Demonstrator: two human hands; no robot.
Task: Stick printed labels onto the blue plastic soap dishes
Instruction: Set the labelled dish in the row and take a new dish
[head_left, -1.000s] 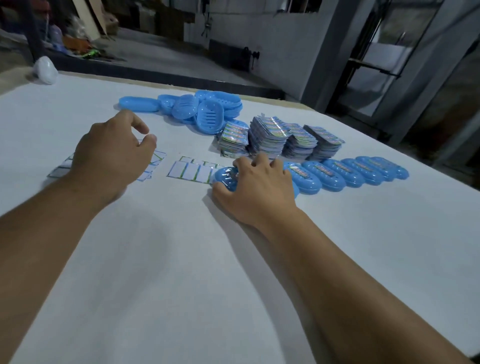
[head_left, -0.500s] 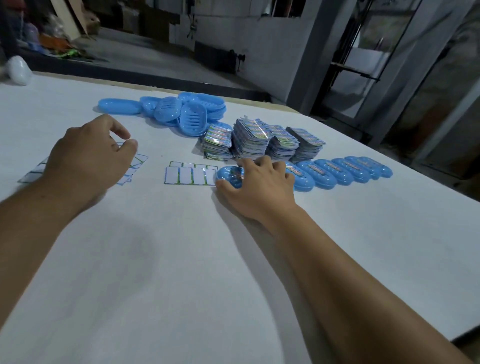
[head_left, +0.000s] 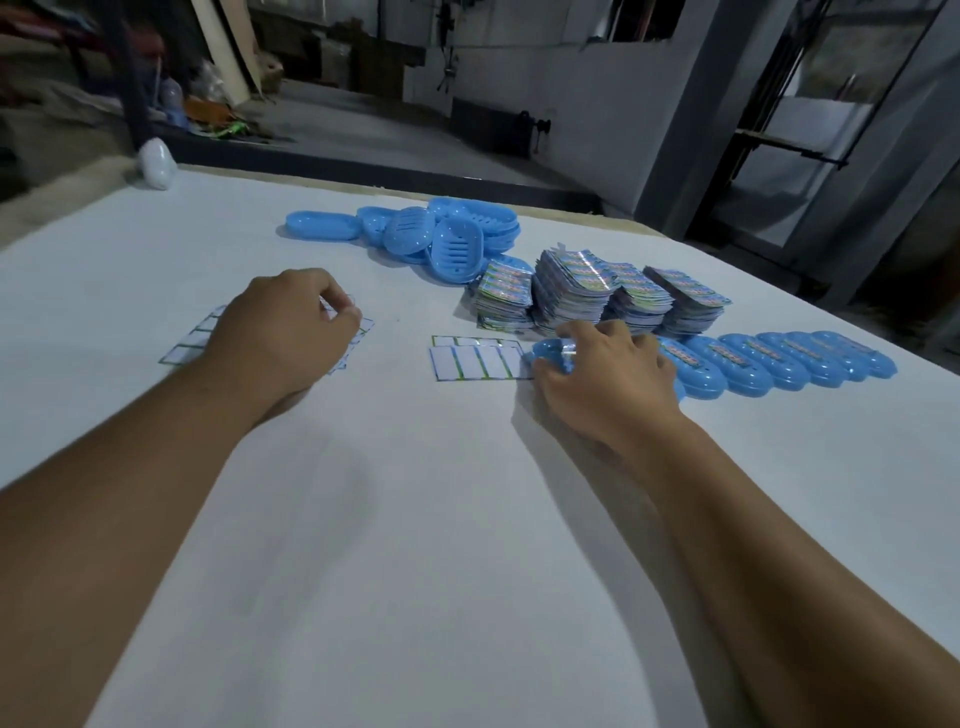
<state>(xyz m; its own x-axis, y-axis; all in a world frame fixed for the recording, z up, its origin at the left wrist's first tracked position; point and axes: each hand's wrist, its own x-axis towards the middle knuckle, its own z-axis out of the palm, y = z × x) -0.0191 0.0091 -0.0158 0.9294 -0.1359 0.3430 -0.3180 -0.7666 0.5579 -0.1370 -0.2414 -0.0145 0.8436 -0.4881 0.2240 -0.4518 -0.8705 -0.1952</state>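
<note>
Two bare forearms reach in from the lower edge of the frame across the white table. At left of centre, the left hand hovers over a sheet of peeled label backing, its fingers curled with thumb and forefinger pinched together (whether a label sits between them cannot be told). At right of centre, the right hand rests on a blue soap dish, fingers bent over its top and thumb against its near-left edge, gripping it. Just left of that dish lies a second backing sheet, white cells edged in green. Trailing toward the right edge of the frame, a row of labelled soap dishes stands side by side, each touching the next. Behind the right hand, four stacks of printed labels sit close together. Farther back, in the upper centre, a loose pile of unlabelled soap dishes lies overlapping. At the table's far-left corner sits a white rounded object.
</note>
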